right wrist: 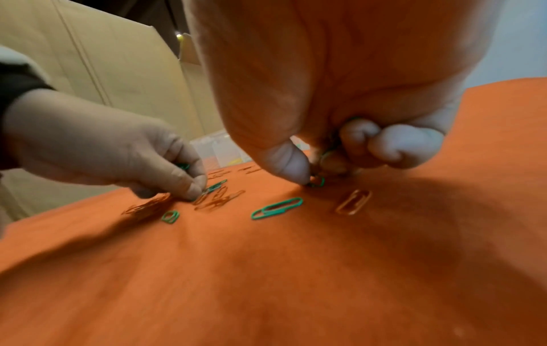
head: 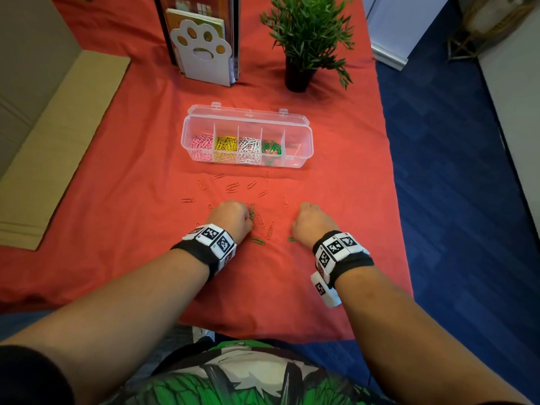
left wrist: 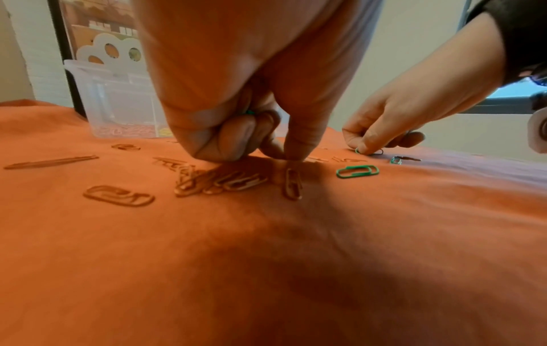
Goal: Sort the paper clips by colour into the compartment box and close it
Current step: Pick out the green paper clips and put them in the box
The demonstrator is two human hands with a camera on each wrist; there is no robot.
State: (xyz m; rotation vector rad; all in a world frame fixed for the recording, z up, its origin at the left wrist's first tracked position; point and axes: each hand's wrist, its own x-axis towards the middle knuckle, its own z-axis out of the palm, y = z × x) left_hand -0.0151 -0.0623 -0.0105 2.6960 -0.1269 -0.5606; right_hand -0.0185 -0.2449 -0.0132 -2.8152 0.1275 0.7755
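The clear compartment box (head: 304, 147) stands open on the red cloth, with pink, yellow, white and green clips in separate sections. Loose orange paper clips (head: 232, 186) and a few green ones (head: 258, 241) lie in front of it. My left hand (head: 233, 217) is curled down on the cloth; in the left wrist view a green clip (left wrist: 250, 113) is tucked in its palm and its fingertips (left wrist: 291, 154) pinch at the cloth. My right hand (head: 309, 220) pinches a green clip (right wrist: 317, 181) on the cloth, with more green held in its curled fingers (right wrist: 390, 145). One loose green clip (right wrist: 276, 208) lies between the hands.
A white paw-shaped bookend (head: 204, 54) with books and a potted plant (head: 304, 42) stand behind the box. Flat cardboard (head: 58, 141) lies on the left. The table's right edge drops to a blue floor (head: 453, 171).
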